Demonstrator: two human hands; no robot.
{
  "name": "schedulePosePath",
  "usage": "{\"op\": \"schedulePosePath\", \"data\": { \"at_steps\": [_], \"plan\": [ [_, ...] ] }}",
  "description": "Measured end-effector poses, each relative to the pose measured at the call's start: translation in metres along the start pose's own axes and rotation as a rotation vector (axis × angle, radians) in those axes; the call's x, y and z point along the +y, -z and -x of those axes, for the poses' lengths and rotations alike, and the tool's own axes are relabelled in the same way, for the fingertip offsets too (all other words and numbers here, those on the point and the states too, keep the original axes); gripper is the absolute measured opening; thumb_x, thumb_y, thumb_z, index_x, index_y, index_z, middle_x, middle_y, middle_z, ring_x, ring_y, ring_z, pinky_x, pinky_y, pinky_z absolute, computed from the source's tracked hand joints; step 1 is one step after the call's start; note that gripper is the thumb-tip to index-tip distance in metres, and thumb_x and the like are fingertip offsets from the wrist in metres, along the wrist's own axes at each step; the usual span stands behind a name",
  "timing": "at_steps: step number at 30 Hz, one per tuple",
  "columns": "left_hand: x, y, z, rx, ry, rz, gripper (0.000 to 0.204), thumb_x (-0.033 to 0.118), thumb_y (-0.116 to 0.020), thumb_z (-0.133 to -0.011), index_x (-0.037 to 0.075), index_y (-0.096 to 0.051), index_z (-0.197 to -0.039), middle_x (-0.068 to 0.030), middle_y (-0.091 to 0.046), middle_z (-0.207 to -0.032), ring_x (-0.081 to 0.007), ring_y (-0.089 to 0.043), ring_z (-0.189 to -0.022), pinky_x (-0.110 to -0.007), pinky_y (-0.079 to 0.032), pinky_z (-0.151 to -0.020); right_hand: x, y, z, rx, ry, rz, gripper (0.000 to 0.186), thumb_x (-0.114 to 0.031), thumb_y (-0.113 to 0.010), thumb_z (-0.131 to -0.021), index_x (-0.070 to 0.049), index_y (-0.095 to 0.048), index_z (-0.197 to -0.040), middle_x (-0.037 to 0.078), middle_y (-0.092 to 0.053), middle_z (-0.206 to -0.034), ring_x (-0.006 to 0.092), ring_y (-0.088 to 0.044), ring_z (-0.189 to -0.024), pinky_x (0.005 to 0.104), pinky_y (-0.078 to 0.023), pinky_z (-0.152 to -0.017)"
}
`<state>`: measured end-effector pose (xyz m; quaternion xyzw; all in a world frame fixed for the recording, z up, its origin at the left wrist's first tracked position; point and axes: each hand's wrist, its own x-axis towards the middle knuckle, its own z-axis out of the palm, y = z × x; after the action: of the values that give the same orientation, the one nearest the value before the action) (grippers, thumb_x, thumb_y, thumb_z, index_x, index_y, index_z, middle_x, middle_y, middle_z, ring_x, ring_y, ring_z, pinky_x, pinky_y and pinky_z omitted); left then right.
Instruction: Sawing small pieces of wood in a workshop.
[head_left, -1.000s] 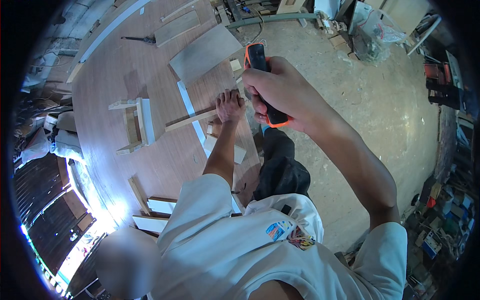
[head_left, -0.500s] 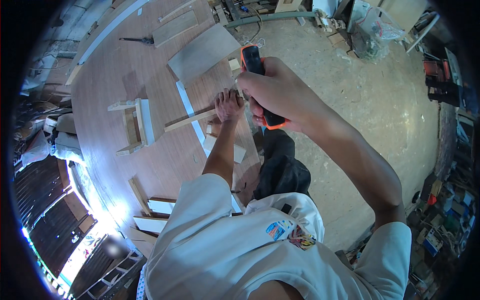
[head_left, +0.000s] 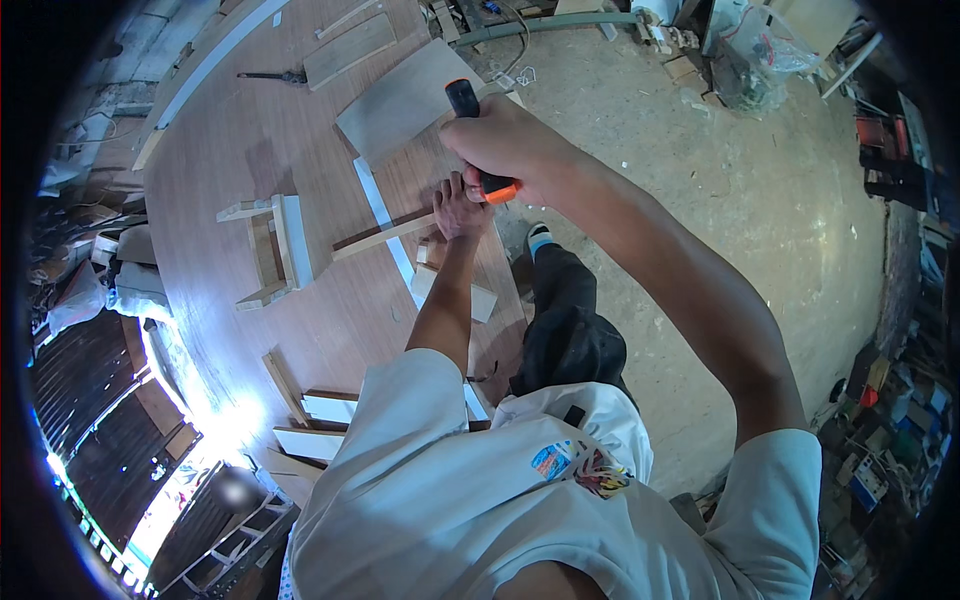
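Note:
My left hand (head_left: pixel 458 210) grips the end of a narrow wooden strip (head_left: pixel 385 235) at the table's edge, its fingers bent over the wood. Just above and right of it, my right hand (head_left: pixel 510 150) is closed on a black and orange tool handle (head_left: pixel 461 97); the rest of that tool is hidden. A pale board (head_left: pixel 405 95) lies beyond my hands, across a long white strip (head_left: pixel 372 195) from small wood blocks (head_left: pixel 465 295). Left of these stands a small wooden frame assembly (head_left: pixel 290 245).
The wooden tabletop (head_left: pixel 200 230) also holds loose boards (head_left: pixel 350 50), a dark slender tool (head_left: pixel 265 77) and more strips (head_left: pixel 285 385) near me. On the concrete floor (head_left: pixel 720 240) are my leg, a clear plastic bag (head_left: pixel 755 75) and clutter along the right side (head_left: pixel 880 430).
My right hand has moved left and away from my body with the tool, now closer over my left hand. My shoe has come into view below. My left hand has barely shifted.

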<state>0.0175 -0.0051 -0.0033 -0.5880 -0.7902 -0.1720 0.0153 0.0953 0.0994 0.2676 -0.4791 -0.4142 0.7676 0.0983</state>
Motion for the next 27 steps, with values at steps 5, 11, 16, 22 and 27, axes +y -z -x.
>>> {"op": "schedulePosePath", "data": {
  "at_steps": [5,11,16,22,27],
  "plan": [
    [0.000,0.000,0.000,0.096,-0.058,0.011,0.048,0.039,-0.062,-0.069,0.013,-0.053,-0.109,-0.0063,-0.047,-0.103,-0.0248,-0.048,-0.098,-0.040,-0.038,-0.083,0.001,0.004,0.004,0.003,0.002,0.036,0.014,-0.007,-0.050,-0.079,-0.004,-0.044,-0.067,0.003,-0.044,-0.059,0.0115,-0.047,-0.048,0.0301,-0.042,-0.041],
    [-0.007,-0.009,0.003,-0.196,0.078,0.076,0.036,0.034,-0.058,-0.072,0.012,-0.055,-0.101,-0.0073,-0.048,-0.102,-0.0260,-0.050,-0.097,-0.041,-0.039,-0.083,0.011,0.013,0.012,-0.018,0.051,-0.004,0.014,-0.008,-0.050,-0.080,-0.004,-0.045,-0.068,0.003,-0.044,-0.056,0.0119,-0.047,-0.044,0.0306,-0.042,-0.040],
    [0.002,-0.005,0.001,-0.081,0.021,0.053,0.030,0.030,-0.052,-0.073,0.009,-0.058,-0.094,-0.0108,-0.051,-0.094,-0.0281,-0.052,-0.091,-0.043,-0.040,-0.079,0.085,0.034,-0.034,0.145,0.122,0.123,0.010,-0.007,-0.049,-0.079,-0.005,-0.045,-0.070,0.003,-0.044,-0.054,0.0124,-0.045,-0.040,0.0308,-0.039,-0.037],
    [0.000,-0.008,-0.002,-0.061,-0.017,0.008,0.032,0.028,-0.051,-0.071,0.008,-0.059,-0.094,-0.0122,-0.051,-0.092,-0.0278,-0.052,-0.087,-0.043,-0.040,-0.074,0.081,0.033,-0.053,0.045,-0.017,-0.120,0.007,-0.005,-0.048,-0.079,-0.005,-0.044,-0.074,0.004,-0.045,-0.054,0.0129,-0.043,-0.039,0.0310,-0.037,-0.036],
    [-0.002,-0.008,-0.002,-0.109,0.023,0.012,0.032,0.028,-0.051,-0.072,0.008,-0.060,-0.095,-0.0120,-0.051,-0.092,-0.0275,-0.052,-0.088,-0.042,-0.040,-0.073,0.075,0.032,-0.051,0.073,-0.026,-0.159,0.010,-0.002,-0.045,-0.078,-0.001,-0.046,-0.069,0.006,-0.046,-0.053,0.0154,-0.046,-0.040,0.0306,-0.037,-0.034]
  ]
}}
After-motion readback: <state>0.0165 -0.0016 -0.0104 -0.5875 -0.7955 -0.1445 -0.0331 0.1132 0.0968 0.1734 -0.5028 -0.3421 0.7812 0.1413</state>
